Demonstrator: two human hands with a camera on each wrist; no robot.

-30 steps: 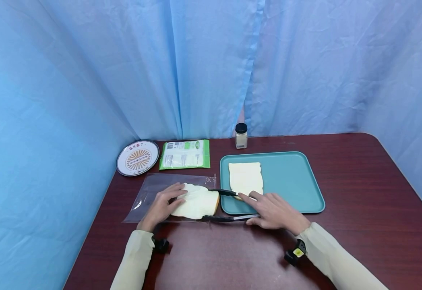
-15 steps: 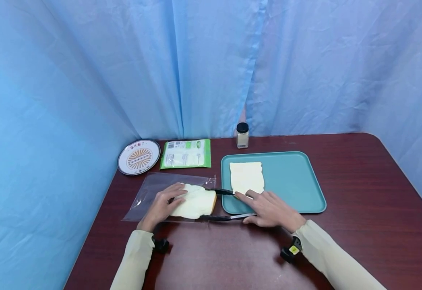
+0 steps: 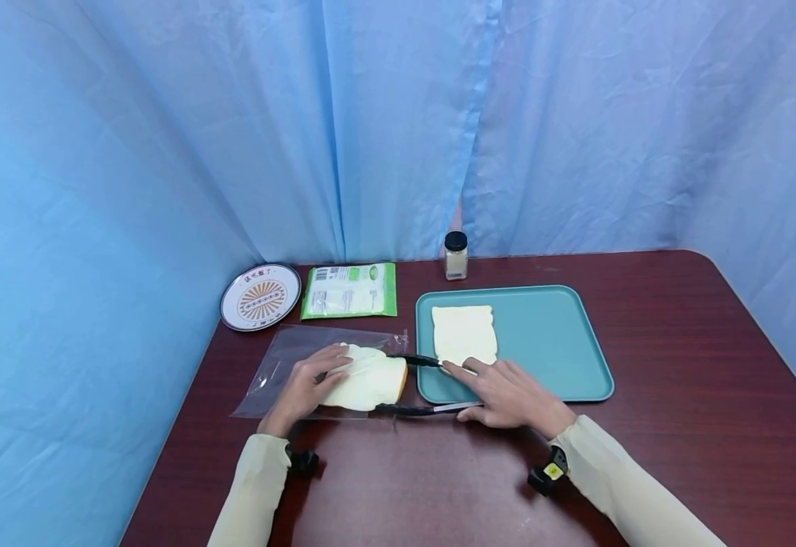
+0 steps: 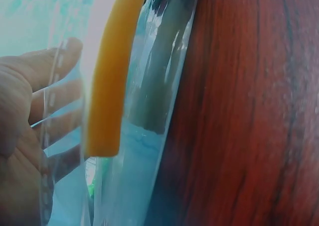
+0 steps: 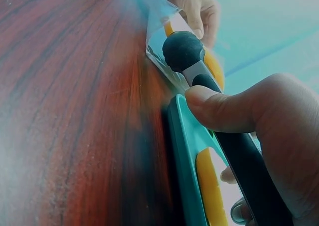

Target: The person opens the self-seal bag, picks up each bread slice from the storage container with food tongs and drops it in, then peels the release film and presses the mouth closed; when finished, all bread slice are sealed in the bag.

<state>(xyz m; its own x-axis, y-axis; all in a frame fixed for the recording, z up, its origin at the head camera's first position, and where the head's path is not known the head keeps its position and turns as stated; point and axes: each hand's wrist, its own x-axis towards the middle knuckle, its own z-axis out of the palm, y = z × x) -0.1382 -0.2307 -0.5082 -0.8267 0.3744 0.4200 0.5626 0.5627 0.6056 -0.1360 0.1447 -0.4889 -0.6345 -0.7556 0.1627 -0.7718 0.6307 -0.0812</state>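
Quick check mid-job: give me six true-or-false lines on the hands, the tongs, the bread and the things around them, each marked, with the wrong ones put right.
1. The right hand holds the tongs. True.
2. The jar has a white lid. False: the jar has a black lid.
3. A bread slice lies on the teal tray. True.
4. The tongs' ends reach opposite edges of the bread near the left hand. True.
5. The left hand rests on the teal tray. False: it touches the bread outside it.
6. The plate stands right of the teal tray. False: the plate is far left, beyond the packet.
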